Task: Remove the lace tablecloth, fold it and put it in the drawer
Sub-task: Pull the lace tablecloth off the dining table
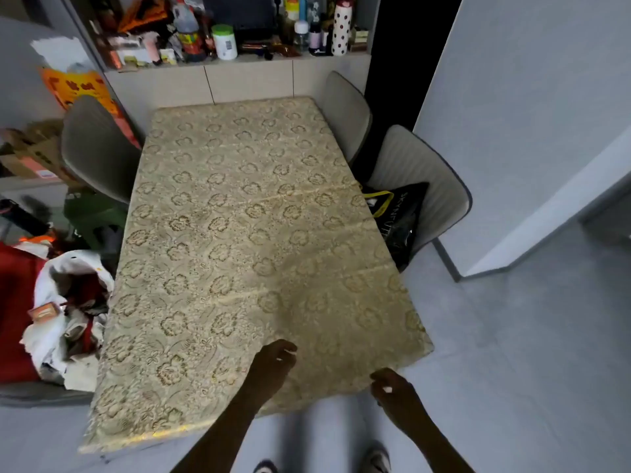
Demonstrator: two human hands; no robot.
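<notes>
The beige lace tablecloth (252, 233) with a gold flower pattern lies spread flat over the whole table, its near hem hanging over the front edge. My left hand (273, 367) rests on the cloth near the front edge, fingers curled loosely. Over the cloth's near right edge is my right hand (392, 390), fingers bent at the hem; whether it pinches the fabric I cannot tell. No drawer is open in view; flat cabinet fronts (249, 81) stand behind the table.
Grey chairs stand at the left (97, 151) and right (345, 110), another right chair (423, 186) holding a black bag (399, 220). Bags and clutter (65, 312) crowd the left side. A shelf of bottles (225, 35) is behind. A white wall (532, 114) bounds the right.
</notes>
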